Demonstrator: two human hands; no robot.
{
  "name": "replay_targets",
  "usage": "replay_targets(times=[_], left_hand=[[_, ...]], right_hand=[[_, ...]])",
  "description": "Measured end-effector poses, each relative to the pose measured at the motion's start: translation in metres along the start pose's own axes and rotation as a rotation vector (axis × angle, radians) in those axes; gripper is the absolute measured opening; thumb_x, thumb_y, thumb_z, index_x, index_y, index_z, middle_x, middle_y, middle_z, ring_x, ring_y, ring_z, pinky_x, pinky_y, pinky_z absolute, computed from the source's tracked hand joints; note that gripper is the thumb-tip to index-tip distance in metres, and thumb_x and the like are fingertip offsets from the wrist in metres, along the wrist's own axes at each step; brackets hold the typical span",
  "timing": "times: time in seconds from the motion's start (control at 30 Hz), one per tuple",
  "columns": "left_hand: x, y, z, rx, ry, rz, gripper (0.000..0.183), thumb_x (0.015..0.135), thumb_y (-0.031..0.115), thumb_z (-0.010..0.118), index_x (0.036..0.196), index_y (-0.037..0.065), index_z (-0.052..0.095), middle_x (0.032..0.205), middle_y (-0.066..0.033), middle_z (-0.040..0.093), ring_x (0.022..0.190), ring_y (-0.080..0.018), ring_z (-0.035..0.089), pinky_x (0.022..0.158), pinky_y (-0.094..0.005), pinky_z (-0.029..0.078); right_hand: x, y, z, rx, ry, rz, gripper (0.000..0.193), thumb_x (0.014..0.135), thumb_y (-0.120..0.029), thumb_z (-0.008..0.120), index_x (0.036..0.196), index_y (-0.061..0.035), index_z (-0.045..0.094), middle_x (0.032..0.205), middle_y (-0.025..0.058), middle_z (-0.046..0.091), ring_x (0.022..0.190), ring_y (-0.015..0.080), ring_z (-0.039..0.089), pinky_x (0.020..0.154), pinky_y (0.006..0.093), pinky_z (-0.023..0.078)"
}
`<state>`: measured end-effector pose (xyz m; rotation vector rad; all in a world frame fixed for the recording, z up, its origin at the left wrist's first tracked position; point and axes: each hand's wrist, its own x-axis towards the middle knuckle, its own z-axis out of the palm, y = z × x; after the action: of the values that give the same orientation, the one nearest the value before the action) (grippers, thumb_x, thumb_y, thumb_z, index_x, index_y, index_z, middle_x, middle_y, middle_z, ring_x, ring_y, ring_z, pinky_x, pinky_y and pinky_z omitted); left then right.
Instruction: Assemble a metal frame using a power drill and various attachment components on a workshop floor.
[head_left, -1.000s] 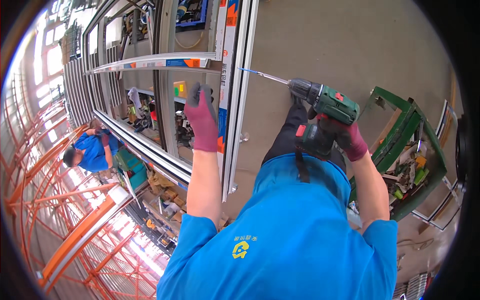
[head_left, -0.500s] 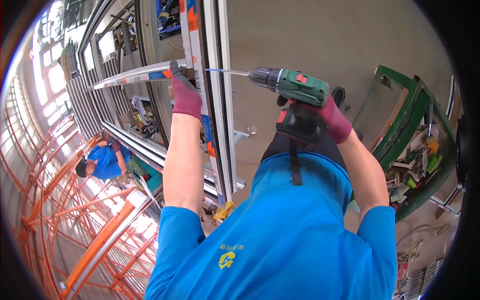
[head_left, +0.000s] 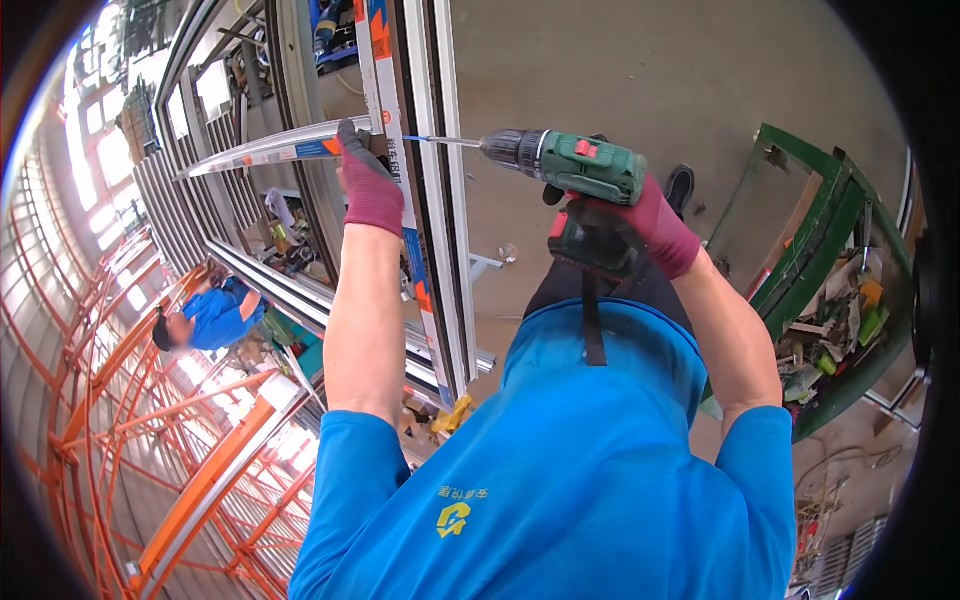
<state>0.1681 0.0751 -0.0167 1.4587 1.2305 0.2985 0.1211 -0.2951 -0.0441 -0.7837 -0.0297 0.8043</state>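
In my right hand (head_left: pixel 650 225), gloved in maroon and dark grey, is a green and black cordless drill (head_left: pixel 592 165), held level. Its long bit (head_left: pixel 455 142) points left, and the blue-tinted front end meets the side of a long aluminium frame profile (head_left: pixel 443 250). How deep the tip sits is hidden. My left hand (head_left: pixel 372 185), in a matching glove, is closed around a crossbar (head_left: pixel 270 150) where it joins the frame, opposite the bit. Some left fingers are hidden behind the metal. Printed protective film in white, orange and blue covers both profiles.
A green metal bin (head_left: pixel 840 340) with scraps stands at the right. Beyond the frame at left, a co-worker in blue (head_left: pixel 215 315) bends near orange steel racks (head_left: pixel 205 480). A yellow object (head_left: pixel 452 415) lies by the frame's near end. My shoe (head_left: pixel 680 188) shows on the floor.
The drill and my right hand have shifted slightly left, bringing the chuck nearer the frame. My left hand keeps its hold. The co-worker's head and arms have moved a little.
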Motion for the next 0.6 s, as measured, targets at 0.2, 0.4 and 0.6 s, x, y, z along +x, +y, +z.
replay_targets(times=[0.2, 0.4, 0.6], left_hand=[[-0.005, -0.003, 0.002, -0.009, -0.002, 0.03, 0.039, 0.097, 0.048, 0.067, 0.112, 0.012, 0.071, 0.097, -0.0025, 0.072, 0.085, -0.0173, 0.068, 0.08, -0.0306, 0.057], [-0.001, -0.006, -0.003, -0.085, -0.056, 0.05, 0.035, 0.092, 0.045, 0.078, 0.079, 0.016, 0.063, 0.075, 0.0008, 0.064, 0.065, -0.015, 0.061, 0.062, -0.0338, 0.055], [-0.01, -0.002, 0.001, -0.037, -0.025, 0.016, 0.032, 0.099, 0.045, 0.071, 0.101, 0.013, 0.07, 0.093, 0.0, 0.071, 0.08, -0.0151, 0.066, 0.076, -0.0315, 0.056]], right_hand=[[0.008, -0.006, 0.004, -0.125, 0.02, -0.037, 0.033, 0.085, 0.002, 0.068, 0.118, -0.0022, 0.071, 0.101, 0.0082, 0.076, 0.088, 0.0128, 0.07, 0.083, 0.0299, 0.058], [0.014, 0.001, -0.005, -0.256, 0.008, -0.116, 0.033, 0.083, 0.001, 0.07, 0.116, -0.001, 0.071, 0.097, 0.0092, 0.076, 0.087, 0.0157, 0.072, 0.083, 0.0323, 0.059], [0.021, -0.001, -0.004, -0.351, -0.007, -0.173, 0.037, 0.081, 0.003, 0.073, 0.119, -0.0016, 0.07, 0.094, 0.0095, 0.075, 0.087, 0.019, 0.072, 0.084, 0.0341, 0.058]])
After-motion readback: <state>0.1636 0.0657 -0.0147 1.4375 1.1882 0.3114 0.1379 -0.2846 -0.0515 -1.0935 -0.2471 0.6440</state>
